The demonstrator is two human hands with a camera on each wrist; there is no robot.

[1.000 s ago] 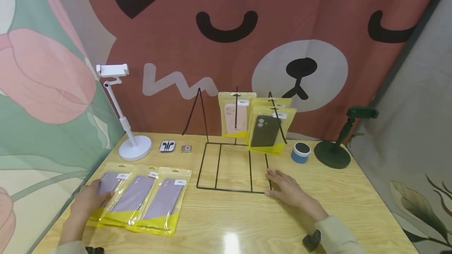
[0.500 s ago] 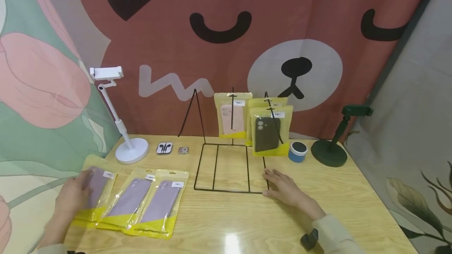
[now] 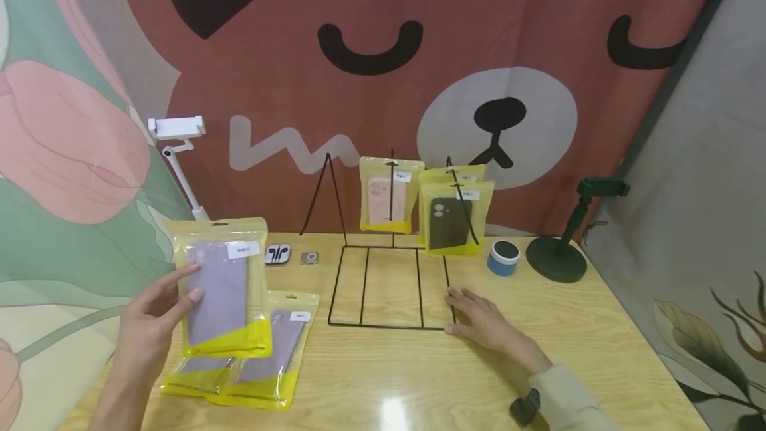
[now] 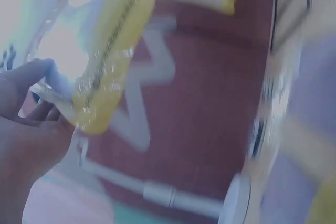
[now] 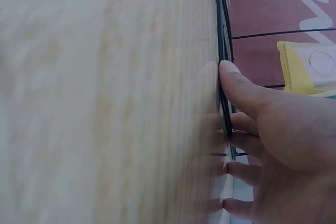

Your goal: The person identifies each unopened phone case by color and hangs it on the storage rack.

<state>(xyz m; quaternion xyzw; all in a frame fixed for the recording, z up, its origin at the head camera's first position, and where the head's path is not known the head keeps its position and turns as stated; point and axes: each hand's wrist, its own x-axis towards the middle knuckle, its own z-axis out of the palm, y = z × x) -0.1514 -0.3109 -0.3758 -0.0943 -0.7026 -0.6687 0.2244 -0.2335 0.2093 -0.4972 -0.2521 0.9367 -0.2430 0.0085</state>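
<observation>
lilac case lifted, wire rack steadied

the left hand point(image 3: 152, 314) pinches a packaged lilac phone case point(image 3: 221, 288) by its left edge, thumb in front, and holds it upright above the table point(image 3: 598, 344). the left wrist view is blurred and shows only the yellow pack edge point(image 4: 107, 66) against the fingers point(image 4: 31, 114). the right hand point(image 3: 487, 321) lies flat with fingers spread on the near right corner of the black wire rack point(image 3: 389, 285), its thumb point(image 5: 244, 90) pressed along the wire. under the lifted pack two more lilac packs point(image 3: 251, 364) lie flat on the table. on the rack's rear hooks hang a pink case pack point(image 3: 389, 195) and a dark case pack point(image 3: 455, 218), which cover the rods behind them. a white phone stand point(image 3: 176, 135) rises behind the lifted pack, its base hidden. earbuds point(image 3: 277, 255) sit just beside it, and a blue tin point(image 3: 501, 258) and a green stand point(image 3: 559, 255) stand at the right.
</observation>
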